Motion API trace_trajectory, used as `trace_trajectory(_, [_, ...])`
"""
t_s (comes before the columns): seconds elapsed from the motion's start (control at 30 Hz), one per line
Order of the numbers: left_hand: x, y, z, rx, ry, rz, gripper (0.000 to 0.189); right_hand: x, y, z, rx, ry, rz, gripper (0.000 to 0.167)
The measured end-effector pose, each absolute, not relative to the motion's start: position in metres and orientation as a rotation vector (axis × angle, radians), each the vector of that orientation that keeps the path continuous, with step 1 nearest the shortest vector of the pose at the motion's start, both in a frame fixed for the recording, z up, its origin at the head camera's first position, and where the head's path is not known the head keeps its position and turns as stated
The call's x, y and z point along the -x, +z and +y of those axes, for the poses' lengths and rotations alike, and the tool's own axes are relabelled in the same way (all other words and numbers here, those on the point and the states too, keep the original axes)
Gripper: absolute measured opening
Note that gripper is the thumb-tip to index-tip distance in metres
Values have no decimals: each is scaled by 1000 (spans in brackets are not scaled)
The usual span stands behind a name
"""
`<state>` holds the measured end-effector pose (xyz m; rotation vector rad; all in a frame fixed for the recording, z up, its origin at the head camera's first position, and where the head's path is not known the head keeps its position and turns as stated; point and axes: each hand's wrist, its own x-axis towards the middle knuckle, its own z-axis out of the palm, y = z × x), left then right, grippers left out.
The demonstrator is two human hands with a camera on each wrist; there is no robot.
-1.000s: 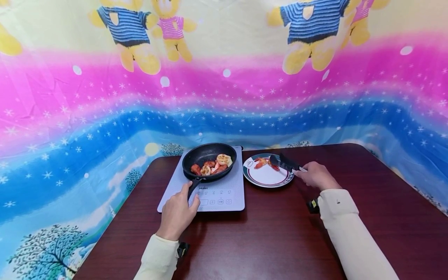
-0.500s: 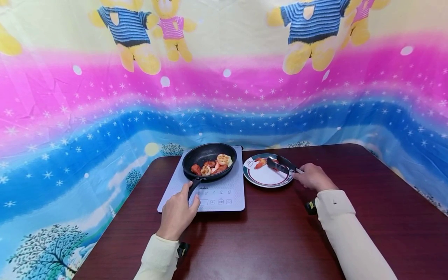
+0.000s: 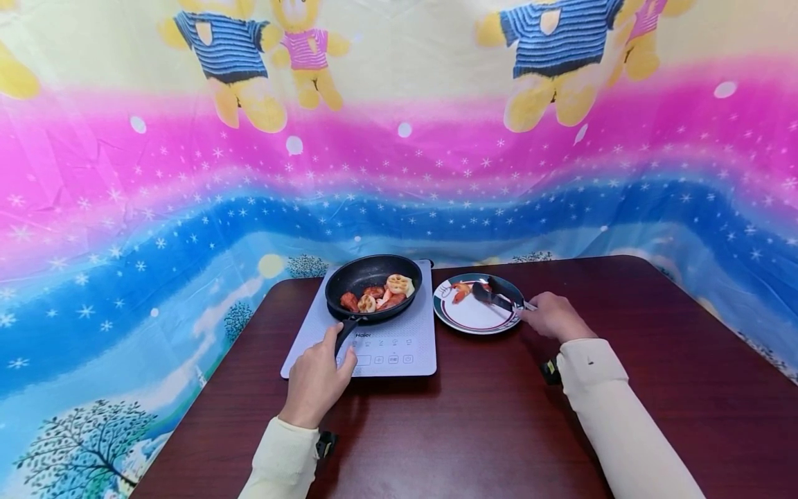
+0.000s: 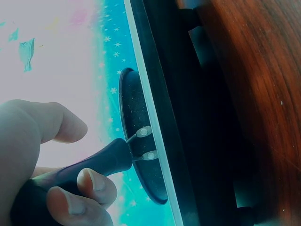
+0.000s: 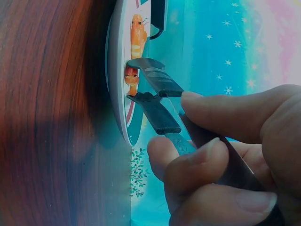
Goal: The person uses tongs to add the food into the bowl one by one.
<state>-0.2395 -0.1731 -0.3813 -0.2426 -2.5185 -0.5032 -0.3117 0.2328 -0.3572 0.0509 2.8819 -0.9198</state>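
My left hand (image 3: pixel 319 378) grips the black handle (image 4: pixel 101 160) of a frying pan (image 3: pixel 358 272), which rests on a white induction cooker (image 3: pixel 312 346). Several browned pieces of food (image 3: pixel 393 299), with lotus root slices (image 3: pixel 399 283) among them, lie in the pan. On the right, my right hand (image 3: pixel 557 317) holds black-tipped tongs (image 5: pixel 157 106) over a plate (image 3: pixel 461 322) with a green rim. In the right wrist view the two tong tips stand on either side of one shrimp (image 5: pixel 132 81). Another shrimp (image 5: pixel 138 35) lies beside it on the plate.
The dark red-brown wooden table (image 3: pixel 461 423) carries the cooker and plate side by side. Behind its back edge hangs a curtain (image 3: pixel 399 166) printed with bears and snowflakes.
My right hand has shifted slightly left and the tong tips have moved left over the plate, around a shrimp. The left hand and the pan look unmoved.
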Motion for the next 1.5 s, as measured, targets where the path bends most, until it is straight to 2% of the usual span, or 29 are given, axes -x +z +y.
trace_trajectory(0.17, [239,-381,-173,236,-513,-2531,46,310,-355,234,-28,-868,2924,44])
trace_trajectory(0.4, [239,-380,-173,237,-516,-2537,46,310,-355,236,-35,-896,2914,36])
trace_trajectory(0.67, [239,-380,-173,232,-512,-2543,46,309,-354,239,-58,-918,2902,40])
trace_trajectory(0.9, [239,-379,-173,231,-513,-2541,46,307,-350,240,-15,-913,2931,35])
trace_trajectory(1.27, [239,-381,-173,227,-514,-2539,46,311,-353,233,-28,-850,2916,46])
trace_trajectory(1.5, [239,-381,-173,232,-518,-2537,46,314,-357,226,-37,-843,2896,35])
